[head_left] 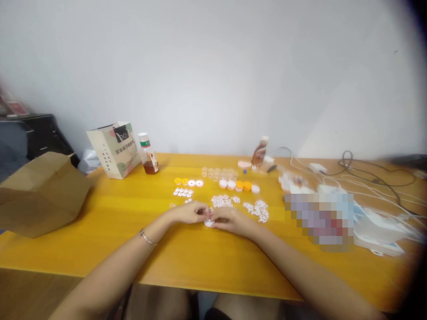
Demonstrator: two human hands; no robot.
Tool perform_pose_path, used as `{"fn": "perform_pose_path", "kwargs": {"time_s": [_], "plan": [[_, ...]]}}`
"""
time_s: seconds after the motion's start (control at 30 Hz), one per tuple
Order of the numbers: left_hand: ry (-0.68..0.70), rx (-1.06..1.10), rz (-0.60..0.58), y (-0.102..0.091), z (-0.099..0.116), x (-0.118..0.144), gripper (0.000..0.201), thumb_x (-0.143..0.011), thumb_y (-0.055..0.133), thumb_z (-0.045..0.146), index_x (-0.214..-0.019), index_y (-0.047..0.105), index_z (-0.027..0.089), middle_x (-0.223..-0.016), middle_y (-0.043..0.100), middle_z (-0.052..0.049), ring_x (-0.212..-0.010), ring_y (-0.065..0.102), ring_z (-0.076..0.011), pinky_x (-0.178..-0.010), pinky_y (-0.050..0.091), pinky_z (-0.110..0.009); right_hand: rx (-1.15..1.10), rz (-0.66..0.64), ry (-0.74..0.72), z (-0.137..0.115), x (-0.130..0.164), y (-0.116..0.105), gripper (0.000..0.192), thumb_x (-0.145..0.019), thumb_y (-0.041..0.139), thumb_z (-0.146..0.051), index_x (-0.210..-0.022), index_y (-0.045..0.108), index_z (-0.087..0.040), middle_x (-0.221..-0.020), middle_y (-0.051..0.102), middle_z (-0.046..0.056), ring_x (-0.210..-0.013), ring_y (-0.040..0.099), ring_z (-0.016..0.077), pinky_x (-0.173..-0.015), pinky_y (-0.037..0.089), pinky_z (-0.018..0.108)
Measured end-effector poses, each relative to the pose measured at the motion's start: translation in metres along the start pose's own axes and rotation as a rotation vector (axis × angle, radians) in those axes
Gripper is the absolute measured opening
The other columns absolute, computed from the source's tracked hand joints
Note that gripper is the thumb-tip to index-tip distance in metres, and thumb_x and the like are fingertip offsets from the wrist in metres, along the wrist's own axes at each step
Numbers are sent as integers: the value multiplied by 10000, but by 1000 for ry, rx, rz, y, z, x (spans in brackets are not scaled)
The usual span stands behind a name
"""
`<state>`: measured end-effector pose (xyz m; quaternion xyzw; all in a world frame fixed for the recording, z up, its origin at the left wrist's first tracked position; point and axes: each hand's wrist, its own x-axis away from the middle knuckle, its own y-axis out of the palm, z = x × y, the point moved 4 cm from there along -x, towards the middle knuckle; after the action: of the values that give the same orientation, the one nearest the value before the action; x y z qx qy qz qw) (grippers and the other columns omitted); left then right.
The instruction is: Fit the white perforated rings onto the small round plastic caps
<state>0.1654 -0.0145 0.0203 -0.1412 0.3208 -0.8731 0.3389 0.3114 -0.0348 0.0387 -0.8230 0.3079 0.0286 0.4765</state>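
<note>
My left hand (193,212) and my right hand (233,220) meet above the table, fingers pinched together. Between their fingertips is a small white round piece (209,223), partly hidden by the fingers. White openwork plastic pieces (222,201) lie just beyond my right hand, with another cluster of them to its right. Past my left hand sit small white knobbed parts (183,192) in rows. Farther back stand yellow and white round caps (185,182), more orange and white caps (239,186), and a row of clear cups (218,173).
A brown paper bag (43,195), a printed carrier bag (115,150) and a bottle of dark liquid (148,155) stand at the left. Another brown bottle (259,153) is at the back. Cables (373,178) and plastic packaging (383,229) lie at the right.
</note>
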Motion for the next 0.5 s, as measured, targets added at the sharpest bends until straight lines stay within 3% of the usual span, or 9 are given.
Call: {"fn": "perform_pose_path", "kwargs": {"time_s": [0.5], "plan": [[-25,-48,24,2,-4,-1,129,-772,491,226,-860,528,140,-756,552,2,-649,469,-83,-628,385,-178,1,-13,-11,2,0,1,221,-805,510,-344,-899,651,-202,-960,653,66,-877,600,160,-793,455,280]]}}
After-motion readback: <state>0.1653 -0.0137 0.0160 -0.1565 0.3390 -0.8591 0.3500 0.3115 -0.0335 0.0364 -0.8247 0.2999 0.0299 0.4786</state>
